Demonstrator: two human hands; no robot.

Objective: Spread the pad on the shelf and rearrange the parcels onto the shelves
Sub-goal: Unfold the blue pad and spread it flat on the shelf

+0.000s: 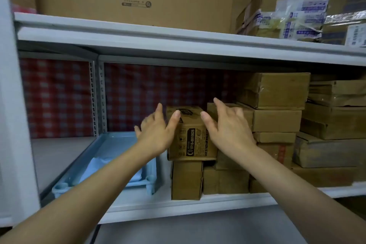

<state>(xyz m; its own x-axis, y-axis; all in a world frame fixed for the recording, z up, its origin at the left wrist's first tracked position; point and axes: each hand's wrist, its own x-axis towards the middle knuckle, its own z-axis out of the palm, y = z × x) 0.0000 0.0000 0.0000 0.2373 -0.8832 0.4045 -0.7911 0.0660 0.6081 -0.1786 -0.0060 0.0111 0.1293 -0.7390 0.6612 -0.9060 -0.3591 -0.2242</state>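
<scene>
Both hands flank the printed carton on the middle shelf.

- Left hand: fingers straight along the carton's left face, thumb on its front top corner.
- Right hand: fingers straight and spread, thumb at the carton's right top edge, other fingers over the neighbouring parcel stack.
- Neither hand curls round anything. We cannot tell how hard they press.
- The printed carton rests on 1 narrower plain carton and overhangs it to the right.
- We take the pale blue sheet to be the pad. It lies bunched in the blue tray, just left of the cartons and not yet spread.

Risks as we judge them:

1. Flat palms alone give a weak hold, so the carton may slip in a lift and drop onto the shelf edge.
2. A sideways shove could tip it off its narrow base, or drag the plain carton forward with it.
3. The right fingers could nudge the parcel stack, which looks unevenly piled.
4. Parcels placed before the pad is spread would need moving again.
</scene>
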